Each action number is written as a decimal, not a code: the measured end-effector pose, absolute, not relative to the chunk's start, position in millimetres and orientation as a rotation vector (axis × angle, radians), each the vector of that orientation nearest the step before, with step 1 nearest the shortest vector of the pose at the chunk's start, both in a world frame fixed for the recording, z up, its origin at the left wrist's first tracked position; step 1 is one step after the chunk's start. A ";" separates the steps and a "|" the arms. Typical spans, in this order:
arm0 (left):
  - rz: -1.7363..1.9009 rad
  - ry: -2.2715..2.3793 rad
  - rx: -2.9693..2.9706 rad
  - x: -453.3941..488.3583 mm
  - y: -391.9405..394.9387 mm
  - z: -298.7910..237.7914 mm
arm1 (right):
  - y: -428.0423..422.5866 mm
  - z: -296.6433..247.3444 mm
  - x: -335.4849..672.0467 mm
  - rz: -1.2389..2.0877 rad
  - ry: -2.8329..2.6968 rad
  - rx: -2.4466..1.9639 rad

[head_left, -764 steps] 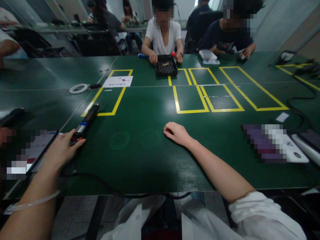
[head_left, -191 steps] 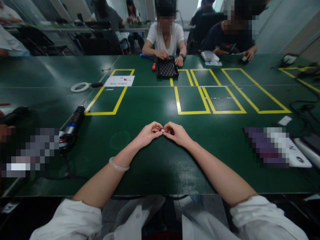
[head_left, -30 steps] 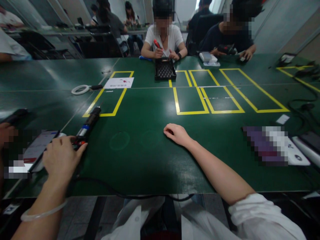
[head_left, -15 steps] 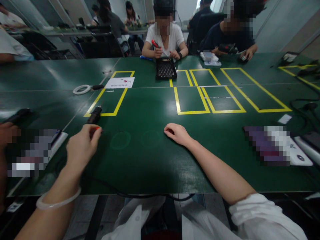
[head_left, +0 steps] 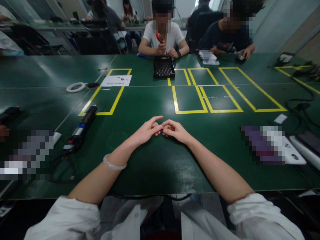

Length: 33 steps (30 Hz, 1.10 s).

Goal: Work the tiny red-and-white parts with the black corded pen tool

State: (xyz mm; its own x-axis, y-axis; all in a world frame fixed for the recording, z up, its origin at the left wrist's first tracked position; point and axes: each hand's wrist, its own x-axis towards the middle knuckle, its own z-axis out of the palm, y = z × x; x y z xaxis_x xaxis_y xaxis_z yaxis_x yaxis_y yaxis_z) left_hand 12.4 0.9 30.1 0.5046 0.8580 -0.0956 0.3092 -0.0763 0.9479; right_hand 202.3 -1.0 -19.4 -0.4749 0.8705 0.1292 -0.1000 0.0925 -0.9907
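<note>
The left hand and right hand meet fingertip to fingertip at the middle of the green table, pinching a tiny orange-tipped part between them; the corded electric screwdriver lies well apart to the left

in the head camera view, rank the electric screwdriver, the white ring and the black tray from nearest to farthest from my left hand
From the left hand:
1. Electric screwdriver, lying to its left.
2. White ring, farther back on the left.
3. Black tray, across the table by the person opposite.
</note>
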 end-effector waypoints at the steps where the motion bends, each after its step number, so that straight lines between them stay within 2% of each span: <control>1: 0.617 1.012 1.597 12.6 1.6 26.9 | -1.5 -18.6 202.1 1.529 -1.544 -0.778; 10: 0.697 1.010 1.332 12.1 4.1 2.5 | 0.1 -24.3 199.2 1.494 -1.450 -0.784; 19: 0.619 0.983 1.430 8.5 4.8 2.2 | 0.5 -28.1 197.5 1.381 -1.505 -0.823; 33: 0.651 0.981 1.372 7.2 4.2 2.6 | 3.6 -32.5 197.7 1.443 -1.412 -0.862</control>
